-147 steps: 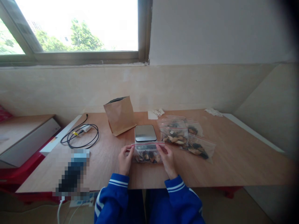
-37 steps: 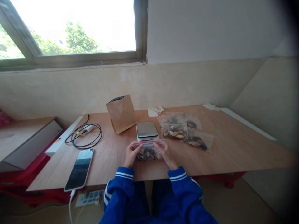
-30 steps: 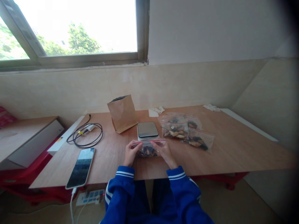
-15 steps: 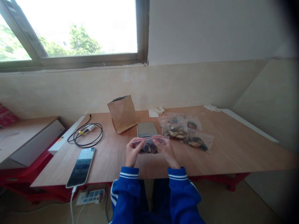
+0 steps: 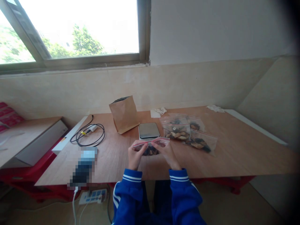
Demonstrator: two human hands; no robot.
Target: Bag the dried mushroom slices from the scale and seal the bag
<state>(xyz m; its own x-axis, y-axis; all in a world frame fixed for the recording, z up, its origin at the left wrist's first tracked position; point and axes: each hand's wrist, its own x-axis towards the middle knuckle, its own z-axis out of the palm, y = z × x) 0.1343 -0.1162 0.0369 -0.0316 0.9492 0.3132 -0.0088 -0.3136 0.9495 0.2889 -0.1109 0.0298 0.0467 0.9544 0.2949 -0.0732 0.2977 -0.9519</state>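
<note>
A clear zip bag [image 5: 150, 152] with a red-edged top and dark and pale dried pieces inside is held near the table's front. My left hand [image 5: 136, 153] pinches its top edge from the left. From the right, my right hand [image 5: 165, 152] grips the same edge, thumb close to the other thumb at the middle. Just behind the bag lies a flat scale [image 5: 149, 130] with a metal-looking plate. To its right, several filled zip bags [image 5: 178, 132] overlap in a pile. An upright brown paper bag [image 5: 124, 113] stands behind and left of the scale.
On the wooden table [image 5: 112, 162], a coiled black cable [image 5: 103, 132] lies at the left, with a pixelated phone-like shape [image 5: 83, 167] in front of it. Crumpled tissue [image 5: 160, 110] and a second tissue [image 5: 215, 108] lie along the back edge. A power strip [image 5: 92, 197] sits below the table.
My two thumbs have moved inward along the bag's top edge and now nearly meet at its middle. The whole view has shifted slightly.
</note>
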